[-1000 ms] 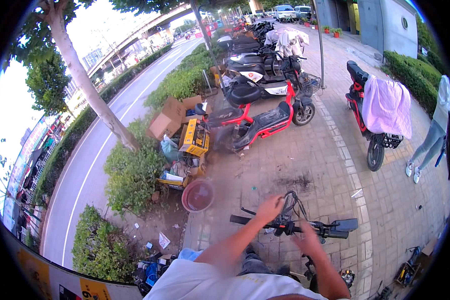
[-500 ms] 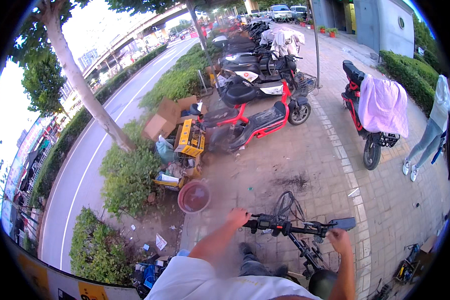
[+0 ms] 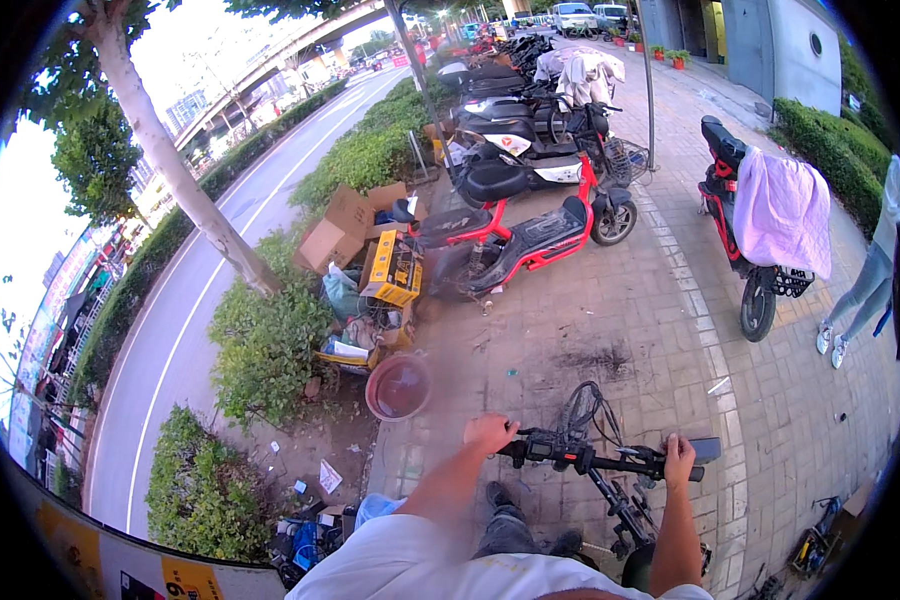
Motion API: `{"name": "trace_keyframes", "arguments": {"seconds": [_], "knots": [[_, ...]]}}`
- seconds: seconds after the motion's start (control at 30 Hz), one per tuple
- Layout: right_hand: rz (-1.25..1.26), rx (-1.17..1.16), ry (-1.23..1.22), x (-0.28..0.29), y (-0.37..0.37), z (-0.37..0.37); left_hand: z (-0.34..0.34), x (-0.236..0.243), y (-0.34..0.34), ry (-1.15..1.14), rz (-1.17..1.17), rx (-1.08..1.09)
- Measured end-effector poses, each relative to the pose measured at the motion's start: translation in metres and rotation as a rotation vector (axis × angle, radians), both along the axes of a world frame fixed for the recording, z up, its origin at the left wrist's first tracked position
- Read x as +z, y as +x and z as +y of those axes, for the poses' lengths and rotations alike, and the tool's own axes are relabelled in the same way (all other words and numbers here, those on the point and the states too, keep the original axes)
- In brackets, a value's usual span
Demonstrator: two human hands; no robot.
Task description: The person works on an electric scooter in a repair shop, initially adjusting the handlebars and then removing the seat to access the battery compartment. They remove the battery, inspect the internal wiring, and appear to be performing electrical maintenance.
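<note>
A black handlebar (image 3: pixel 610 463) of a two-wheeler crosses the lower middle, with small orange-red controls near its centre. My left hand (image 3: pixel 490 433) is closed round its left end. Toward the other end, my right hand (image 3: pixel 679 460) is wrapped round the bar beside the right grip, the fingertips partly hidden. A flat dark rectangular piece (image 3: pixel 707 450) sticks out just past that hand. Below the bar, the dark frame stem (image 3: pixel 618 512) runs down toward my body. A black wire basket (image 3: pixel 582 412) shows ahead of the bar.
A reddish basin (image 3: pixel 399 387) stands front left, beside cardboard boxes (image 3: pixel 338 232) and a yellow box (image 3: pixel 392 268). Parked ahead is a red scooter (image 3: pixel 540 240); another red scooter (image 3: pixel 732 230) wears a pink cover. A person (image 3: pixel 875 270) stands far right. Tools (image 3: pixel 815 545) lie lower right.
My right hand has gone from beside the bar's right end, fingers loosely bent, to a hold on the bar. My left hand stays on its end. The whole view has shifted slightly.
</note>
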State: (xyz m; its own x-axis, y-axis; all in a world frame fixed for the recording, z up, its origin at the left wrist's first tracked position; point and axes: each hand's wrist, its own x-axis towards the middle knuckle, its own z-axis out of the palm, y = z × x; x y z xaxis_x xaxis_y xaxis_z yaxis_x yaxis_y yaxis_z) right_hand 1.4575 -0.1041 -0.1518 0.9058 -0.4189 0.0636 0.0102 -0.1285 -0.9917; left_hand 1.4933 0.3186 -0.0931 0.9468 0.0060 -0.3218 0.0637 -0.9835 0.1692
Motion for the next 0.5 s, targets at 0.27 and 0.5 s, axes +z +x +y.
{"name": "trace_keyframes", "arguments": {"seconds": [0.27,0.5], "knots": [[-0.018,-0.01,0.245,0.005,-0.003,-0.02,0.001,-0.01,-0.001,-0.041,-0.037,0.07],[0.043,-0.23,0.911,0.02,-0.008,-0.053,0.002,-0.01,0.001,-0.051,-0.013,0.099]]}}
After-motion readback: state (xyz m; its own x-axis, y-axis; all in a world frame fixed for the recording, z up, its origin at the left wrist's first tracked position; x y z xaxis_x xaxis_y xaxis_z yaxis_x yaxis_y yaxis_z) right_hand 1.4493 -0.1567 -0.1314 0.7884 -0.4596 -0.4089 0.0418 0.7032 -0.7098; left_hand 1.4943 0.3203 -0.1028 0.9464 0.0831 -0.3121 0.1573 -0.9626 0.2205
